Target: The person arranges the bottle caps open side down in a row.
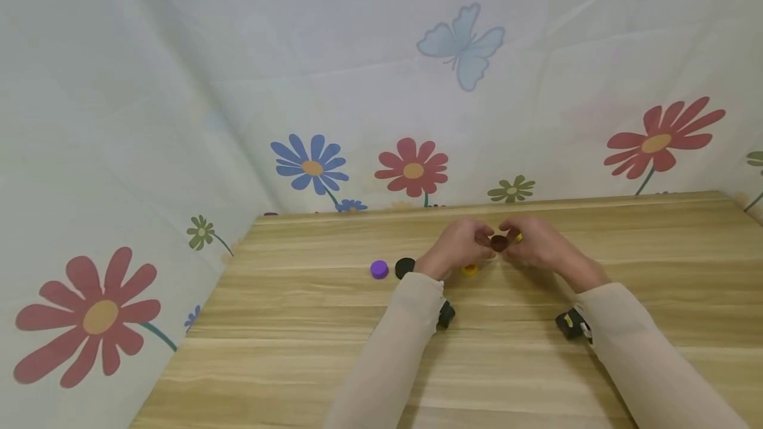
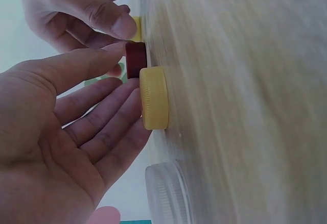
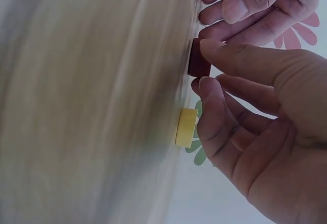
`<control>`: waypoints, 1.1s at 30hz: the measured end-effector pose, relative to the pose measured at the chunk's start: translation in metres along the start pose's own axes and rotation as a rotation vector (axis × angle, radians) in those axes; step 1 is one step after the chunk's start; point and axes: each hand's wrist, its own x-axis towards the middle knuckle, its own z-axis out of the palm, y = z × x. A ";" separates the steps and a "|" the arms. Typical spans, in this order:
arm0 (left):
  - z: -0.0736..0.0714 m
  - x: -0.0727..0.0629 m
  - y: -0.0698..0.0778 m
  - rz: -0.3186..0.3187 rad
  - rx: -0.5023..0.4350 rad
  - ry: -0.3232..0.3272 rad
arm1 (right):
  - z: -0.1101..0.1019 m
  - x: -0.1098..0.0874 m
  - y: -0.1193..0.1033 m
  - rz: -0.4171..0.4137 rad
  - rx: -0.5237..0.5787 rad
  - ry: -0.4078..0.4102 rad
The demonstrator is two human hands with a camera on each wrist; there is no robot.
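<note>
A dark red bottle cap (image 1: 499, 242) stands between the two hands. My right hand (image 3: 286, 122) has its thumb and index finger on either side of this cap, pinching it close over the tabletop. My left hand (image 2: 71, 122) reaches in from the other side, palm turned toward the cap, fingers fairly straight and fingertips right at its edge. In the left wrist view, a ridged yellow cap (image 2: 155, 98) stands just in front of the left fingers, with a clear cap (image 2: 166, 193) nearer the camera. A second yellow cap (image 3: 186, 127) sits beside the right fingers.
A purple cap (image 1: 379, 269) and a black cap (image 1: 405, 268) lie left of the left wrist, which partly covers the black one. The wood-grain table (image 1: 286, 349) ends at a flower-printed cloth backdrop (image 1: 357, 85). Dark wrist cameras hang under both sleeves.
</note>
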 end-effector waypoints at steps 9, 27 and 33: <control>-0.002 -0.006 0.002 -0.022 -0.103 -0.013 | 0.001 -0.001 -0.002 0.053 0.031 -0.043; -0.009 -0.009 -0.014 0.086 -0.046 0.029 | 0.003 0.001 -0.004 -0.001 0.045 -0.015; -0.013 -0.012 -0.015 0.089 -0.074 0.070 | 0.000 0.002 -0.006 -0.015 0.094 0.003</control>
